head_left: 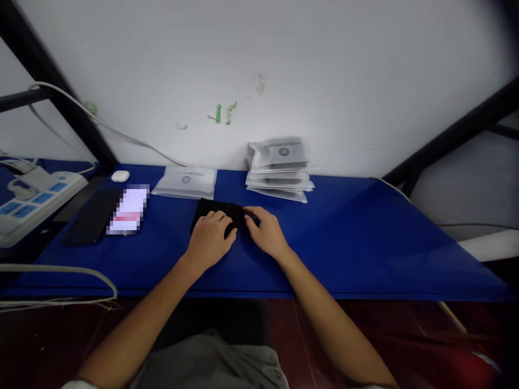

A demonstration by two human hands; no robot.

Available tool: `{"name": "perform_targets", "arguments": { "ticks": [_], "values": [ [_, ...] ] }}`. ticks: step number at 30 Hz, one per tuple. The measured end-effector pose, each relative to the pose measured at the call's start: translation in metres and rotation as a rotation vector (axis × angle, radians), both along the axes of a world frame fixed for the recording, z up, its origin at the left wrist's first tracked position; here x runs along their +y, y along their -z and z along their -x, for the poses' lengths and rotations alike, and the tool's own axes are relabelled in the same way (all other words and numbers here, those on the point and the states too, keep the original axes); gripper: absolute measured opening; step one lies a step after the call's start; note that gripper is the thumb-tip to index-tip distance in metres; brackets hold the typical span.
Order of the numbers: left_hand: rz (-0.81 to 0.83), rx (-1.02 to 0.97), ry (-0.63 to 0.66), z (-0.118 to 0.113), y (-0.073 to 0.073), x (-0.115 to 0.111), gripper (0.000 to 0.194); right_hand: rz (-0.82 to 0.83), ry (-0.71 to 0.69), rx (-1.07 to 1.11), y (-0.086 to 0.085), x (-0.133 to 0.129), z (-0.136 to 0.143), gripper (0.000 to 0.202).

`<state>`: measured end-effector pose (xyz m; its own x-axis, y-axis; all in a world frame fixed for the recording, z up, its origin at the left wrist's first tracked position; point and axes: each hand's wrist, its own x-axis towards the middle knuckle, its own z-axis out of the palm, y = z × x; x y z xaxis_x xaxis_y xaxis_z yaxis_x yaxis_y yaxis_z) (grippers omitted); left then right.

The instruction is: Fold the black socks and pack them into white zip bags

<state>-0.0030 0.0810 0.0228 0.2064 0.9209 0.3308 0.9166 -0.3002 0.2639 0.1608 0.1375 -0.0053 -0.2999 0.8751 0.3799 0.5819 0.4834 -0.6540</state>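
A black, flat, cloth-like item (217, 206) lies on the blue tabletop (344, 243) in the middle of the head view. My left hand (211, 237) rests on top of it, palm down, with the fingers lying over the item and the thumb apart. At the item's right edge is my right hand (265, 231), its thumb and index fingertips closed on the black edge. Behind the hands stands a stack of frosted packets (279, 162) with printed labels. One similar packet (186, 182) lies flat behind the black item.
On the left are a black phone (93, 216), a device with a pixelated screen (130, 208), a white earbud case (120, 176) and a white power strip (40, 202). A pale wall (324, 81) rises behind the table. Cables (60, 268) loop at the front left.
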Motion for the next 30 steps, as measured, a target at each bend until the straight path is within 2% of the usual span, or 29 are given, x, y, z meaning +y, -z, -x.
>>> {"name": "perform_targets", "arguments": {
  "ticks": [5,7,10,14,19,21,25,30],
  "values": [
    [0.053,-0.074,0.136,0.008,-0.004,-0.001,0.021,0.006,-0.028,0.005,0.0,0.0,0.001,0.032],
    [0.05,-0.111,0.153,0.008,-0.004,-0.001,0.024,0.018,-0.046,0.006,-0.001,0.0,0.002,0.033],
    [0.015,-0.092,0.108,0.007,-0.005,0.001,0.031,0.026,-0.047,0.006,-0.002,0.0,0.001,0.035],
    [0.026,0.065,0.018,-0.001,-0.006,0.001,0.042,0.007,0.022,0.043,-0.004,0.001,0.0,0.032],
    [0.013,0.197,-0.01,-0.018,-0.005,0.0,0.016,-0.016,0.093,0.109,-0.006,0.002,0.0,0.028],
    [0.016,0.18,-0.005,-0.021,-0.005,0.001,0.017,-0.019,0.099,0.119,-0.006,0.002,0.0,0.027],
    [0.008,-0.001,-0.024,-0.018,-0.014,0.004,0.021,-0.013,0.099,0.133,-0.006,0.001,-0.001,0.027],
    [-0.054,-0.457,-0.048,0.007,-0.028,0.003,0.014,-0.017,0.094,0.146,-0.008,0.001,-0.002,0.027]
  ]
}}
